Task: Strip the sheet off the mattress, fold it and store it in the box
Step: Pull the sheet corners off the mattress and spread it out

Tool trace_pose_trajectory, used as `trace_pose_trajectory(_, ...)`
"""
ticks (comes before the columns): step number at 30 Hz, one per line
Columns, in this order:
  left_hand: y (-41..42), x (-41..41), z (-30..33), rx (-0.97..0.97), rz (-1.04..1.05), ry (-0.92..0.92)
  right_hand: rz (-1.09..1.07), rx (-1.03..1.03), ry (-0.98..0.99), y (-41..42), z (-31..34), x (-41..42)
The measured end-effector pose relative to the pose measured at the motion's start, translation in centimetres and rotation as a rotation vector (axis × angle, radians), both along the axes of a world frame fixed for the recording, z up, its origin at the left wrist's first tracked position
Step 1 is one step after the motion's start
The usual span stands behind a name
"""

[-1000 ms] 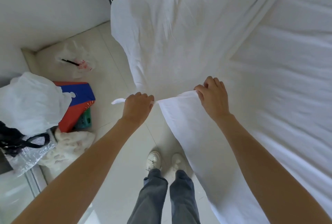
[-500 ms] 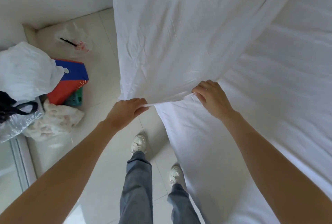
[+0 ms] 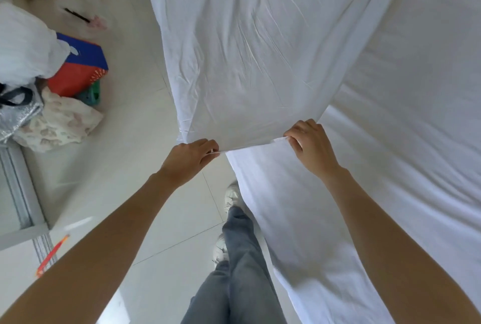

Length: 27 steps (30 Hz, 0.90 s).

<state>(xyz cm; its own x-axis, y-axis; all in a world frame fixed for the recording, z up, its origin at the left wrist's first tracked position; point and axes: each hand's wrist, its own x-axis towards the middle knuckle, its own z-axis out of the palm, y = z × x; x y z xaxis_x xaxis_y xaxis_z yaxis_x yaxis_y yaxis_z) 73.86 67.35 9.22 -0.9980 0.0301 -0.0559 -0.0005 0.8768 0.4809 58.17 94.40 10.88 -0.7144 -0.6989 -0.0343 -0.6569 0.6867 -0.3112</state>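
Two hands now carry the white sheet (image 3: 234, 50) by one stretched edge, and that edge has swung round since a second ago: the far panel, which then sagged toward the floor at the left, now hangs broad and flatter in front of us, while the near panel drops from the same edge down past our legs. We read this as the sheet already freed along this side of the mattress (image 3: 416, 115) and being doubled over for the first fold, though much of the cloth still lies across the bed at the right.

Our left hand (image 3: 188, 161) has slid inward along the hem; its grip is pressed together, thumb and fingers pinching the thin edge at the corner. Our right hand (image 3: 311, 145) keeps its place, fingers curled over and pinching the fold where the two panels meet. Between them the hem runs taut.

We have stepped as well: one shoe (image 3: 231, 196) is now ahead of the other on the tiled floor (image 3: 125, 167).

Far left, well apart from the sheet, sit a red and blue carton (image 3: 83, 66), a white plastic bag (image 3: 23, 45) and a patterned cloth (image 3: 59, 123). Whether that carton is the storage box we cannot tell.
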Motion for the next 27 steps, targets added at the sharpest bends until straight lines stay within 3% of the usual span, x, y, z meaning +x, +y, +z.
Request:
trace_pose_trajectory(20,23.4,17.9,2.2,-0.033,-0.184,-0.094,-0.274,-0.051,0.083,23.3,2.3,22.8)
trace_pose_trajectory(27,35.2,25.5,3.0,-0.1,-0.087,-0.17,-0.276,-0.114,0.083,34.5,2.6,30.3)
